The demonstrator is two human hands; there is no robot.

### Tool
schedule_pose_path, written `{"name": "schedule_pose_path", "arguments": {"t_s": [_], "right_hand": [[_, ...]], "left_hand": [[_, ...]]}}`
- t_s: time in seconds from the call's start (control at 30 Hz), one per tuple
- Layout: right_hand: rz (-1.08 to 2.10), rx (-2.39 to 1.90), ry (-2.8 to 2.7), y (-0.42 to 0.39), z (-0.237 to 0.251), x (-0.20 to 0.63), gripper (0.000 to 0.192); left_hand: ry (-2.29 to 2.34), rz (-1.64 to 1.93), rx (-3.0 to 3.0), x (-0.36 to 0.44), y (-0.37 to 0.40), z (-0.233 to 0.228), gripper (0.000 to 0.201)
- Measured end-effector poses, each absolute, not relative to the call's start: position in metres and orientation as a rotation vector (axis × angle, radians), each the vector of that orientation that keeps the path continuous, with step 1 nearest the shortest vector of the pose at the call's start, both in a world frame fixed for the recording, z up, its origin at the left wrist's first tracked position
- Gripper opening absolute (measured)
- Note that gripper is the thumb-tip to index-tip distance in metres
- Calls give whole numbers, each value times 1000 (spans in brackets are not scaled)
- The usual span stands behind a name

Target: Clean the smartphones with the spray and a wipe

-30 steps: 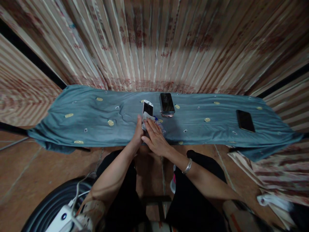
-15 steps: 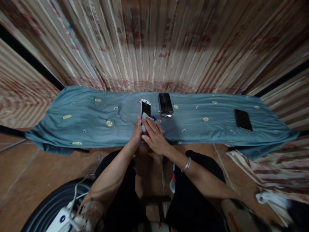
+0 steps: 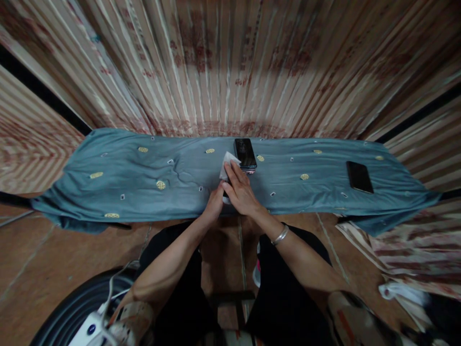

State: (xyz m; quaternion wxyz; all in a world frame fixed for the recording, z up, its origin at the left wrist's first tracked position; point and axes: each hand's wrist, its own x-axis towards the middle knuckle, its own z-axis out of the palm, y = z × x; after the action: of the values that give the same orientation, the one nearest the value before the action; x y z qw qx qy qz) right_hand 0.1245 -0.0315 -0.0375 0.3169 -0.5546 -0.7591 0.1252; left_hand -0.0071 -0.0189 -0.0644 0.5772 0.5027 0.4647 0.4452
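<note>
My left hand [image 3: 215, 202] grips a smartphone [image 3: 225, 194] at the near edge of the cloth-covered table, its thumb along the side. Most of the phone is hidden; only its dark and white lower end shows. Over it lies my right hand [image 3: 242, 192], pressing a pale wipe [image 3: 226, 166] against the phone, the wipe's upper end sticking out past the fingertips. Just beyond the right fingers stands a stack of phones [image 3: 245, 154], a dark screen on top. Off to the right, a single dark phone [image 3: 359, 177] rests flat on the cloth.
A teal patterned cloth [image 3: 180, 192] covers the narrow table. Pleated curtains [image 3: 216, 72] hang behind it and at both sides. At lower left, a white power strip [image 3: 88, 329] with cables sits on a round black ribbed object [image 3: 61, 307]. My legs are below the table edge.
The phone and both hands have shifted slightly right, nearer the stack. My right hand with the wipe has slid up over the phone, hiding its screen, which showed before.
</note>
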Motion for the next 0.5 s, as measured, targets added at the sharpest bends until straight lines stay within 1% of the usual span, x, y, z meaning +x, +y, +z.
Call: {"name": "schedule_pose_path", "arguments": {"t_s": [0.1,0.23,0.33,0.5], "right_hand": [[294,-1449,-1995,-26,-34,133,65],[265,-1430,-1971,-22,-32,138,69],[298,-1430,-1946,-21,-34,137,73],[450,-1494,-1860,-17,-40,135,76]], "left_hand": [[1150,922,1311,-7,-25,-53,52],[1117,844,1365,-7,-30,-41,55],[1095,901,1313,-6,-31,-39,50],[1039,989,969,-6,-28,-48,37]]}}
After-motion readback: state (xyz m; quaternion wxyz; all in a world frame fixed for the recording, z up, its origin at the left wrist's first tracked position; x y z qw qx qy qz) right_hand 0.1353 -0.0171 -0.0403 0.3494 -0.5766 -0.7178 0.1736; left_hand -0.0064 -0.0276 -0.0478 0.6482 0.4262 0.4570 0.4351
